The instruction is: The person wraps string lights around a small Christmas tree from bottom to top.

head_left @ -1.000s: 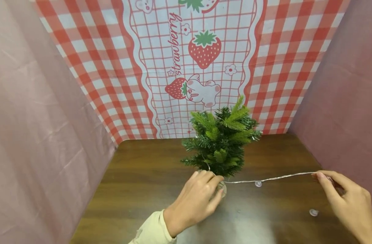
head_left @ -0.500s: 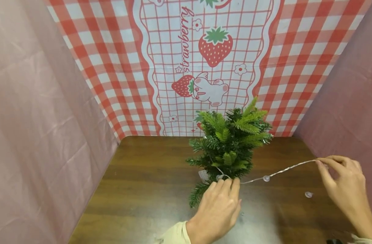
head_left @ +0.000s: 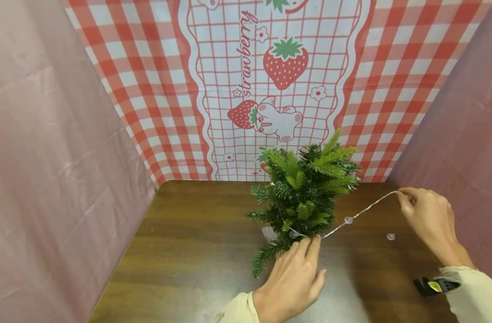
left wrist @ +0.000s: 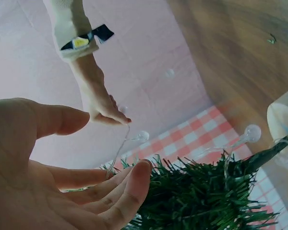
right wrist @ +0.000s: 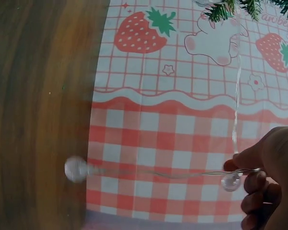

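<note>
A small artificial Christmas tree (head_left: 306, 193) leans on the brown table, its light-green tips toward the back. A clear string of lights (head_left: 348, 220) with round bulbs runs from its lower branches to the right. My left hand (head_left: 290, 282) rests against the low branches, fingers extended over the wire; in the left wrist view its thumb stands apart from them. Off to the right, my right hand (head_left: 429, 217) pinches the wire between thumb and fingers and holds it raised. One bulb (right wrist: 76, 169) dangles from the wire past that pinch. The wire behind the left fingers is hidden.
A red checked strawberry cloth (head_left: 286, 67) hangs behind the table (head_left: 189, 233). Pink curtains (head_left: 68, 134) close off both sides. A white tag (head_left: 269, 234) shows beside the tree, and a pale cylindrical base (left wrist: 283, 115) appears in the left wrist view.
My left hand has moved from the tree's base to its lower branches, and the tree has tipped. My right hand has moved up and away, lifting the wire.
</note>
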A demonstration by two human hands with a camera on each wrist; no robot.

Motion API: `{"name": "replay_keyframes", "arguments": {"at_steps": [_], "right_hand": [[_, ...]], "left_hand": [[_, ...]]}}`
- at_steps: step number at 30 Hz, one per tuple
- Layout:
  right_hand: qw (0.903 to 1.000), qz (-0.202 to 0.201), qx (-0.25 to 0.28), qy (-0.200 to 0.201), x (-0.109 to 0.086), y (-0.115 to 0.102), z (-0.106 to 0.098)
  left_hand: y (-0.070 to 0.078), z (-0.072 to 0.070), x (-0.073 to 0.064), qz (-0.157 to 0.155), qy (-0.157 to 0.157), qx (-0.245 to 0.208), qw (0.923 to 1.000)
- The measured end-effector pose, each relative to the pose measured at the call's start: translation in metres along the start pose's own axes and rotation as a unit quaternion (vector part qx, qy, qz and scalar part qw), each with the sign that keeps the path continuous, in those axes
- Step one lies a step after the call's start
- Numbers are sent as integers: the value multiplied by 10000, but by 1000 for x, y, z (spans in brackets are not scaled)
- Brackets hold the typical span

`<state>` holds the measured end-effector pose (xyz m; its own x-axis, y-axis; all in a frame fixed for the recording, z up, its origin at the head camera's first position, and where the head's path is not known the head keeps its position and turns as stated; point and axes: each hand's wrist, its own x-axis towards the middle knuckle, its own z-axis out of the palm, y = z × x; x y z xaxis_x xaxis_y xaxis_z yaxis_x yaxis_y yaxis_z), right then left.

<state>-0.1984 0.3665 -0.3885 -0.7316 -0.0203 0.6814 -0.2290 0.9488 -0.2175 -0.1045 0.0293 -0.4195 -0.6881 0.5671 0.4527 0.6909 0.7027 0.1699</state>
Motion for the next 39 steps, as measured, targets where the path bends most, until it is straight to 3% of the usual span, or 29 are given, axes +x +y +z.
{"name": "replay_keyframes", "arguments": {"at_steps": [7, 14, 22, 27, 33, 36, 39], "right_hand": [[9983, 63, 10, -575, 22, 2, 11], [9952, -103, -277, -938, 36, 6, 16], [9879, -412, -643, -1353, 51, 7, 25], [9805, -633, -821, -1671, 60, 6, 35], [9820, -1134, -830, -1261, 69, 6, 48], [9866, -995, -610, -1137, 75, 4, 54], [9907, -487, -186, -1258, 84, -2, 58]], "left_hand": [[-5, 0, -3, -86, -266, -519, 9983], [-14, -6, -17, 204, -209, -935, 9952], [-31, -21, -33, 802, 177, -1174, 9897], [-41, -38, -43, 728, 349, -1611, 9836], [-56, -62, -48, 548, 554, -1863, 9794], [-69, -71, -47, 585, 842, -1698, 9801], [-86, -78, -43, 646, 1253, -1639, 9764]]}}
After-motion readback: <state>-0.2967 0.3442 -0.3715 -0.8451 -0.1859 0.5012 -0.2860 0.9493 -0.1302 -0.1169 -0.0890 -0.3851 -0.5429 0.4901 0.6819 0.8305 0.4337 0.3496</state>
